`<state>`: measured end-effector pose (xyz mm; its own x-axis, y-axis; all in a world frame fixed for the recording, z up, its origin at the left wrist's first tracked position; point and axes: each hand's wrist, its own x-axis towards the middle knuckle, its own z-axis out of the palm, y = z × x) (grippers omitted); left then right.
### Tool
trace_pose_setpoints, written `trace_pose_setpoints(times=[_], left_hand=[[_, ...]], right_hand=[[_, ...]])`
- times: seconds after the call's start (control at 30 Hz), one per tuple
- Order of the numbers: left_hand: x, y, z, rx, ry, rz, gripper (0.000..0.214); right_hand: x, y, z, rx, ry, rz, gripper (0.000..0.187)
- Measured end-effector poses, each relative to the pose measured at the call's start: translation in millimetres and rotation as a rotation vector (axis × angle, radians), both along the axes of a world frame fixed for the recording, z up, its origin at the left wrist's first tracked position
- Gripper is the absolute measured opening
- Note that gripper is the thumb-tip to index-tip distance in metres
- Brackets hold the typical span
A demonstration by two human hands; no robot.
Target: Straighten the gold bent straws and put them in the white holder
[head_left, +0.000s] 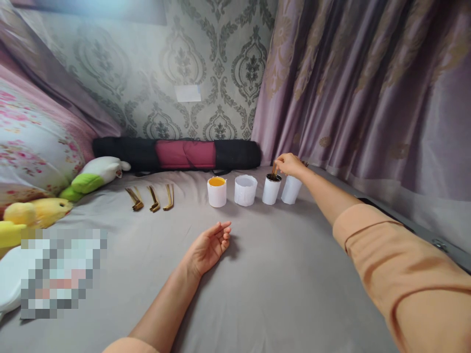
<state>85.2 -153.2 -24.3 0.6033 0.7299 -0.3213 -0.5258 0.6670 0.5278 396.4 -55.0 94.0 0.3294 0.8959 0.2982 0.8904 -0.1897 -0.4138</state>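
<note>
Pinched in my right hand (290,164) is a thin golden straw (274,168), its lower end at the mouth of a white-wrapped cup (272,192) with a dark inside. Just right of it, partly behind my wrist, stands another white-wrapped cup (290,191) with dark tips showing above. A translucent white-wrapped cup (245,191) and one with an orange inside (217,195) complete the row. My left hand (211,247) lies palm up on the grey sheet in front of the cups, holding nothing, fingers loosely curled and apart. Bent golden straws (153,200) lie in small bunches to the left.
A long black and maroon bag (186,154) lies along the patterned wall. At the left are a green and white plush toy (90,181), a yellow plush toy (40,212) and a white object (22,274), partly pixelated. Purple curtains (353,88) hang on the right.
</note>
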Motion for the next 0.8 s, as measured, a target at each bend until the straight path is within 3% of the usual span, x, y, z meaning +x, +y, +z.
trace_pose_setpoints(times=[0.37,0.8], left_hand=[[0.4,1.3,-0.9,0.004,0.004,0.002,0.021],[0.3,2.3,-2.0,0.002,0.008,-0.003,0.019]], right_hand=[[0.7,5.9,-2.4,0.024,-0.086,-0.005,0.022],[5.3,5.4,-0.1,-0.038,0.018,-0.037,0.019]])
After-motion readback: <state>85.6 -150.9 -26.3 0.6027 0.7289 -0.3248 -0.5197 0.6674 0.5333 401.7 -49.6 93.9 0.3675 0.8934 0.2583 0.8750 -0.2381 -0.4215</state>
